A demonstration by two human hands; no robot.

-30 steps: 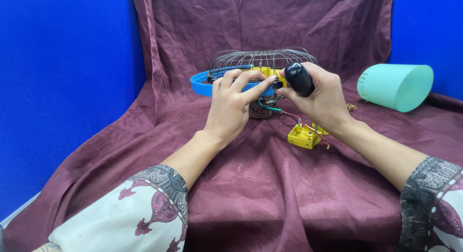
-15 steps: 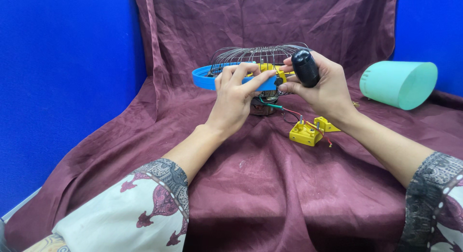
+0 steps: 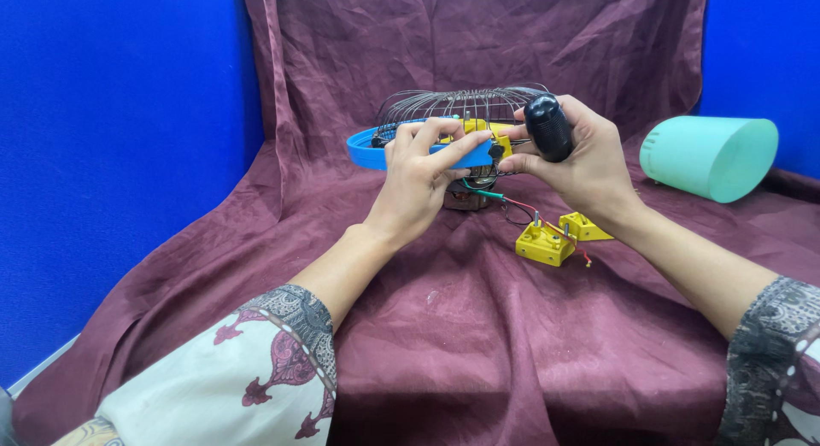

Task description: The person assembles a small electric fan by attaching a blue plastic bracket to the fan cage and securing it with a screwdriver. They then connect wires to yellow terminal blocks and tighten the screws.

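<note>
While the left hand (image 3: 418, 168) is pinching the blue plastic ring (image 3: 369, 149) that rims the domed grey wire fan guard (image 3: 461, 104), fingers curled closed over its edge, the right hand (image 3: 581, 160) is wrapping around a black rounded screwdriver handle (image 3: 548, 126) and is pressing it in toward the yellow plastic part (image 3: 483, 130) at the middle of the guard. The guard is sitting above a dark motor block (image 3: 465, 198) on the maroon cloth-covered table (image 3: 512, 343), well toward the back. Judging by the two small yellow plastic blocks (image 3: 547, 241) lying loose on the cloth with red and green wires (image 3: 491, 194) trailing to them, the fan is standing partly apart, and the guard's fastening is being worked on now. A mint-green plastic housing (image 3: 709, 155) is lying on its side, well apart to the right.
</note>
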